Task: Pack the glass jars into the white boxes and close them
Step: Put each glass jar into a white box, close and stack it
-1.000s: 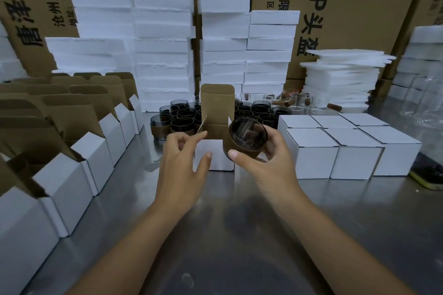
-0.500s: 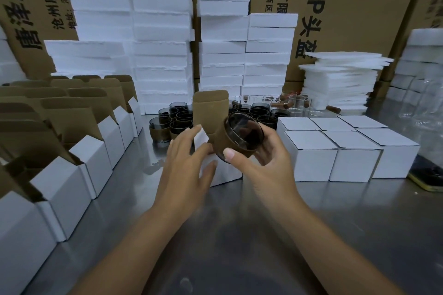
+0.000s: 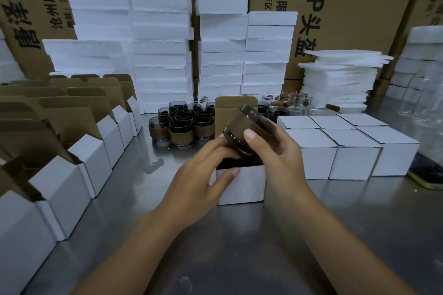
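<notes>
The steel bench is carrying a row of unclosed boxes along its left edge and closed white boxes toward the right. At its middle an open white box is standing. The left grip is clasping that box's rim. The right grip is holding a tilted glass jar just above the opening.

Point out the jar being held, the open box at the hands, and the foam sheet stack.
held jar (image 3: 239, 122), head view, on its brown sleeve.
open box (image 3: 241, 187), head view, on its white front wall.
foam sheet stack (image 3: 340, 79), head view, on the sheets' front edges.
</notes>
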Demonstrator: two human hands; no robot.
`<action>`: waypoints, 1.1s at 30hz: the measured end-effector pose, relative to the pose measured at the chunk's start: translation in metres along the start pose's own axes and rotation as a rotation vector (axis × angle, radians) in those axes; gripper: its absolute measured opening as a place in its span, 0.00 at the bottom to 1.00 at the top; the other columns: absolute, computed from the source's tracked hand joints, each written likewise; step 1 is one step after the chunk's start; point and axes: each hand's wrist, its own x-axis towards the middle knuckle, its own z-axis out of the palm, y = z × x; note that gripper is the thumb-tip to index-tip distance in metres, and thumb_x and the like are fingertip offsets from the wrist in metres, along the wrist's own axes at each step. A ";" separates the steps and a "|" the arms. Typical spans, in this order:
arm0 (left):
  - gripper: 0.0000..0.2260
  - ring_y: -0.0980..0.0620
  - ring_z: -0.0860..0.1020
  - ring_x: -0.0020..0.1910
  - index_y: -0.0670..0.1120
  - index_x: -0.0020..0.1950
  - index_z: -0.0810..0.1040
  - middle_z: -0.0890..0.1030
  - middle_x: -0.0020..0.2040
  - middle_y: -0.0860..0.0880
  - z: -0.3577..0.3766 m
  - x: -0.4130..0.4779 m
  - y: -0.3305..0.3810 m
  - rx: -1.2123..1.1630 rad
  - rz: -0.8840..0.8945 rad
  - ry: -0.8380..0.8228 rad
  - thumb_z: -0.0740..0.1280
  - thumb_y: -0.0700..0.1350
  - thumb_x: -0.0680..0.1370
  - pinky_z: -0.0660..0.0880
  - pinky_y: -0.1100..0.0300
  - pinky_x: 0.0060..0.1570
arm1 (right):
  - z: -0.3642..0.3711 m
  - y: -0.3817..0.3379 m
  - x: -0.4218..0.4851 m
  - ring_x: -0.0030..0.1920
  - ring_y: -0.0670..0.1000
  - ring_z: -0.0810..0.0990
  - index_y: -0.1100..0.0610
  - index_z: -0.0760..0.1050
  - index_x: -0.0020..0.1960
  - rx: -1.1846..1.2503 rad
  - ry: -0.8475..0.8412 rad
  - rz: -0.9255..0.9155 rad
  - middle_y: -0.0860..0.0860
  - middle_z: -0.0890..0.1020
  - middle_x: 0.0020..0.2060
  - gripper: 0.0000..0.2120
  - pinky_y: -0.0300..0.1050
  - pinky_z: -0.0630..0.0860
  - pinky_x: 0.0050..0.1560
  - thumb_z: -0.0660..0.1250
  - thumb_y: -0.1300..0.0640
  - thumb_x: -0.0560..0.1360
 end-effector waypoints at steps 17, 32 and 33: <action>0.20 0.64 0.72 0.60 0.63 0.56 0.66 0.72 0.57 0.62 0.003 0.002 0.008 -0.261 -0.175 0.285 0.68 0.40 0.76 0.72 0.76 0.48 | -0.007 -0.001 -0.001 0.63 0.36 0.70 0.41 0.60 0.72 -0.520 -0.091 -0.194 0.39 0.72 0.62 0.34 0.35 0.70 0.60 0.70 0.43 0.70; 0.17 0.62 0.71 0.63 0.52 0.67 0.69 0.75 0.62 0.54 0.004 0.000 -0.004 -0.245 -0.276 0.223 0.61 0.41 0.80 0.72 0.73 0.50 | -0.013 0.002 0.000 0.61 0.44 0.66 0.43 0.66 0.45 -0.737 -0.277 -0.286 0.41 0.69 0.55 0.07 0.46 0.70 0.56 0.64 0.45 0.72; 0.17 0.62 0.71 0.63 0.51 0.68 0.69 0.75 0.63 0.54 0.004 0.000 -0.005 -0.238 -0.284 0.220 0.60 0.40 0.80 0.71 0.73 0.53 | -0.014 0.002 0.000 0.63 0.44 0.65 0.42 0.66 0.46 -0.744 -0.302 -0.275 0.41 0.69 0.58 0.06 0.49 0.70 0.58 0.63 0.45 0.73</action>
